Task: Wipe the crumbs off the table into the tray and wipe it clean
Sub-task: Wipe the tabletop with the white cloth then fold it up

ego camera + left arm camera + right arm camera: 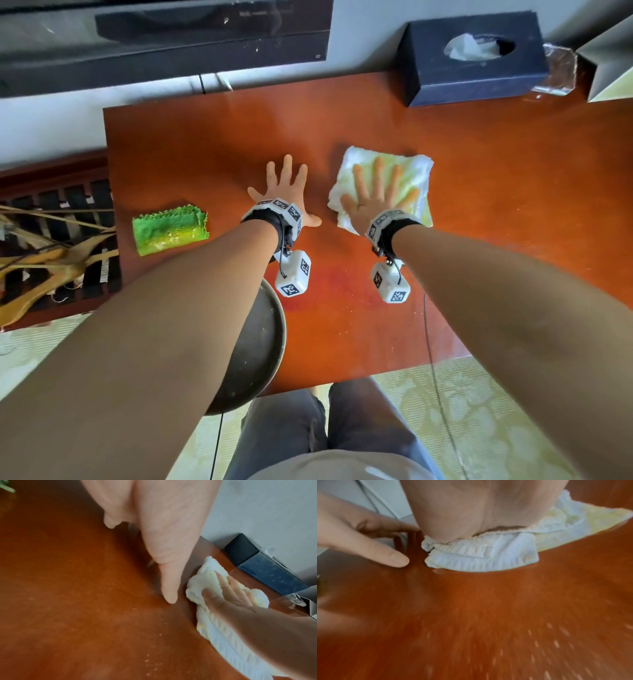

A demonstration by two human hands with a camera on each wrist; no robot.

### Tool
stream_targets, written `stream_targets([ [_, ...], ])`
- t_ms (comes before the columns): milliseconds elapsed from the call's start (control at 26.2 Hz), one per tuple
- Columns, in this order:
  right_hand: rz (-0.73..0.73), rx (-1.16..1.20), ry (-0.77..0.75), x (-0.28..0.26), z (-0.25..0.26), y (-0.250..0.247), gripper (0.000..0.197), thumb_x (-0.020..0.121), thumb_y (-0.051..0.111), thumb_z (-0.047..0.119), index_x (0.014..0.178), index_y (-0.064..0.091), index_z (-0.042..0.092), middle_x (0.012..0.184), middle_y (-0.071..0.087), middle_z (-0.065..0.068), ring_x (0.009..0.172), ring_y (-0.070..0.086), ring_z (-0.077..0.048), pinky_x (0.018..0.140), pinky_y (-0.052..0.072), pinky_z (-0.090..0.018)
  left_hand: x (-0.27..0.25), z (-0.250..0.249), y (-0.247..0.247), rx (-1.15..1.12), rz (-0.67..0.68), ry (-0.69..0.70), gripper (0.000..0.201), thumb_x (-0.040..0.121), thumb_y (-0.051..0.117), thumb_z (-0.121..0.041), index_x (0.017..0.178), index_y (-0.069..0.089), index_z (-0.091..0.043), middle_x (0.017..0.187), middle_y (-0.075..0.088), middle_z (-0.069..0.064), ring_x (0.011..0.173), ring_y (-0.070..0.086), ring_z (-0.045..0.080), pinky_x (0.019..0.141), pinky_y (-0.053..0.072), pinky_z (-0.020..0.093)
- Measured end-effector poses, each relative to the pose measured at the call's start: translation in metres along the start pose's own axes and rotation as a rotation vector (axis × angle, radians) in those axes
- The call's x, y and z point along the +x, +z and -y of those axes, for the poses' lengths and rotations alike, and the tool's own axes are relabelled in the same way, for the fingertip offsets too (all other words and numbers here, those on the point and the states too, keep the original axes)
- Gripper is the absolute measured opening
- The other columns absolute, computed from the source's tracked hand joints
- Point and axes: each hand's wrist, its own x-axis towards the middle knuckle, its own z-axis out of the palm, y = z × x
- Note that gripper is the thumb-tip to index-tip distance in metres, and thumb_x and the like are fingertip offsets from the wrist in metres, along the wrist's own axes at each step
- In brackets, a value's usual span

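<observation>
A folded white and pale yellow cloth (411, 168) lies flat on the reddish-brown table (205, 144). My right hand (380, 192) presses on it with straight, spread fingers; the cloth (488, 557) bunches under the palm. My left hand (286, 186) lies flat on the bare wood just left of the cloth, fingers spread. Small pale crumbs (342, 325) dot the table between my forearms and the near edge; the crumbs (154, 665) also show in the left wrist view. A dark round tray (260, 346) sits at the near left edge, partly under my left forearm.
A green cloth (169, 228) lies near the table's left edge. A dark blue tissue box (472, 65) stands at the back right, with a clear glass object (558, 70) beside it. A wooden rack (58, 240) stands left of the table.
</observation>
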Motion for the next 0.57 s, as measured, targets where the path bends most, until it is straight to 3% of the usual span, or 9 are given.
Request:
stream_targets([
  [190, 0.017, -0.227, -0.169, -0.032, 0.003, 0.020, 0.062, 0.097, 0.019, 0.057, 0.146, -0.018, 0.050, 0.155, -0.034, 0.011, 0.143, -0.031, -0.029, 0.109, -0.004, -0.070, -0.027, 0.021, 0.007, 0.012, 0.030, 0.017, 0.107, 0.072, 0.080, -0.050, 0.154, 0.015, -0.027, 0.163, -0.008, -0.001, 0.149, -0.004, 0.030, 0.109, 0.029, 0.064],
  [305, -0.018, -0.252, -0.188, -0.037, 0.004, 0.003, 0.068, 0.095, 0.046, 0.048, 0.150, 0.005, 0.048, 0.160, -0.008, 0.006, 0.147, -0.004, -0.034, 0.108, 0.024, -0.066, -0.043, 0.024, 0.019, 0.009, 0.067, -0.028, 0.111, 0.067, 0.083, -0.049, 0.153, 0.015, -0.029, 0.162, -0.008, 0.002, 0.148, -0.004, 0.033, 0.104, 0.035, 0.065],
  [381, -0.127, -0.276, -0.203, -0.037, 0.004, -0.002, 0.064, 0.093, 0.057, 0.040, 0.147, 0.024, 0.044, 0.150, 0.020, -0.001, 0.136, 0.024, -0.033, 0.097, 0.045, -0.052, -0.049, 0.025, 0.025, 0.008, 0.078, -0.027, 0.117, 0.066, 0.086, -0.046, 0.153, 0.011, -0.030, 0.162, -0.014, 0.003, 0.148, -0.009, 0.035, 0.104, 0.033, 0.068],
  [419, -0.160, -0.254, -0.210, -0.035, 0.004, -0.002, 0.061, 0.093, 0.059, 0.035, 0.146, 0.031, 0.042, 0.143, 0.030, 0.000, 0.130, 0.031, -0.031, 0.092, 0.048, -0.045, -0.051, 0.026, 0.026, 0.012, 0.083, -0.019, 0.119, 0.066, 0.087, -0.044, 0.154, 0.008, -0.031, 0.161, -0.017, 0.003, 0.148, -0.011, 0.035, 0.104, 0.032, 0.069],
  [571, -0.231, -0.014, -0.106, -0.011, 0.009, 0.000, 0.047, 0.093, 0.058, 0.020, 0.137, 0.050, 0.036, 0.125, 0.050, 0.001, 0.119, 0.051, -0.023, 0.080, 0.044, -0.027, -0.052, 0.033, 0.035, 0.038, 0.095, 0.025, 0.126, 0.065, 0.090, -0.036, 0.153, 0.000, -0.034, 0.160, -0.025, 0.000, 0.148, -0.016, 0.033, 0.105, 0.027, 0.072],
])
